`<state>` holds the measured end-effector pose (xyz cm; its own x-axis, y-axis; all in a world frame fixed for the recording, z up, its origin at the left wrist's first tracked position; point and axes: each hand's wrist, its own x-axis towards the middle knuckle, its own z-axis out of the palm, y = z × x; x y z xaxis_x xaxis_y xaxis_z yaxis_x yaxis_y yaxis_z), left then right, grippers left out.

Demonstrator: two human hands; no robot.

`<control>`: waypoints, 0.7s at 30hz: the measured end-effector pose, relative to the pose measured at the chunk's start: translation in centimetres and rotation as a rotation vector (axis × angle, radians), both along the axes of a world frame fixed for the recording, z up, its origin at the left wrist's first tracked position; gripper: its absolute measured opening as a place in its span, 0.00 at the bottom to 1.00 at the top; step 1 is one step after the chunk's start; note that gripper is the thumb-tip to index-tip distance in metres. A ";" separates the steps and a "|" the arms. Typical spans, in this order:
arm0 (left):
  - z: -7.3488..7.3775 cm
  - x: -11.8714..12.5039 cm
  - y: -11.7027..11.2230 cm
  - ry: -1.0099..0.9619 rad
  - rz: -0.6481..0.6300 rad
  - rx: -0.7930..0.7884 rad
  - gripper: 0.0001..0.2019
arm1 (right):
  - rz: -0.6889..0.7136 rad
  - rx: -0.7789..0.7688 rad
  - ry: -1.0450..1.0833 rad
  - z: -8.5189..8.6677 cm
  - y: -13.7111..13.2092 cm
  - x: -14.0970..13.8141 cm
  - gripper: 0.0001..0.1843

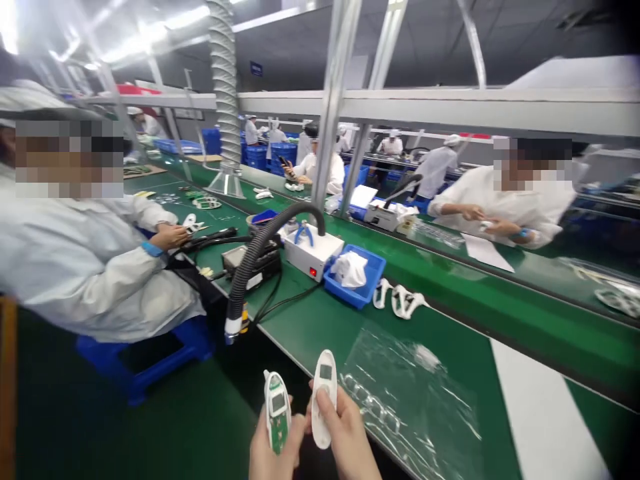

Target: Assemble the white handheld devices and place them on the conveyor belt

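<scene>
My left hand [273, 447] is closed around a white thermometer-like housing half [278, 410], whose green circuit board and small square screen face up. In my right hand [345, 427] is a long oval white cover [325, 400] with a square window near its top; my thumb presses on its face. The two parts are apart, side by side, above the near edge of the bench. Right of my hands, a clear plastic bag [425, 413] lies on the green bench, with a row of small clear frames [373, 403] on it.
A black flexible hose [255, 250] arches from a white box [313, 253] beside a blue tray [370, 280] holding white cloth. White shell parts [403, 301] lie near the tray. A co-worker [95, 247] sits at left; another person [510, 193] works across the green belt. White paper [540, 407] lies right.
</scene>
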<state>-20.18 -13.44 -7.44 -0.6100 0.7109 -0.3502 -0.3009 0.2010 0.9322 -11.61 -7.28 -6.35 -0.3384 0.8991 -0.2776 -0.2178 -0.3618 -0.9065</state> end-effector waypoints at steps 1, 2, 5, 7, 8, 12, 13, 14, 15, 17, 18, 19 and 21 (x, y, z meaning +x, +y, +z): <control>0.0 -1.5 -0.2 -0.075 0.020 0.028 0.28 | 0.070 -0.015 0.034 -0.2 0.5 -1.5 0.29; 0.1 -3.2 -0.4 -0.146 0.046 0.060 0.29 | 0.146 -0.050 0.062 -0.4 0.9 -3.3 0.29; -0.2 -8.3 -0.9 -0.330 0.196 0.139 0.27 | 0.327 -0.207 0.057 -1.2 1.4 -9.7 0.36; -0.8 -11.1 -1.0 -0.400 0.310 0.169 0.25 | 0.391 -0.282 0.037 -1.8 1.0 -13.6 0.39; -1.1 -12.0 -0.9 -0.419 0.351 0.179 0.25 | 0.408 -0.298 0.036 -2.1 0.8 -15.1 0.40; -2.1 -12.7 0.4 -0.446 0.382 0.201 0.22 | 0.397 -0.281 0.049 -3.1 0.6 -16.1 0.37; -2.2 -12.2 0.8 -0.457 0.360 0.207 0.22 | 0.375 -0.267 0.048 -3.2 0.8 -15.5 0.36; -2.2 -11.7 1.3 -0.468 0.333 0.216 0.22 | 0.350 -0.257 0.045 -3.2 1.1 -14.8 0.35; -2.2 -11.1 1.6 -0.477 0.306 0.227 0.23 | 0.327 -0.249 0.042 -3.2 1.3 -14.1 0.34; -2.1 -10.2 2.1 -0.490 0.274 0.249 0.23 | 0.295 -0.242 0.035 -3.1 1.7 -13.1 0.33; -2.0 -10.0 2.2 -0.495 0.270 0.258 0.23 | 0.289 -0.241 0.033 -3.0 1.8 -12.9 0.33; -2.0 -10.1 2.3 -0.498 0.277 0.262 0.23 | 0.289 -0.239 0.032 -3.0 1.8 -13.0 0.33; -2.1 -10.7 2.1 -0.502 0.315 0.262 0.22 | 0.304 -0.233 0.035 -3.0 1.6 -13.9 0.34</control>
<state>-30.86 -11.32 -9.58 -0.6104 0.6253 -0.4862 -0.7202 -0.1826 0.6693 -25.46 -5.64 -9.30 -0.5930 0.6703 -0.4462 -0.0977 -0.6100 -0.7864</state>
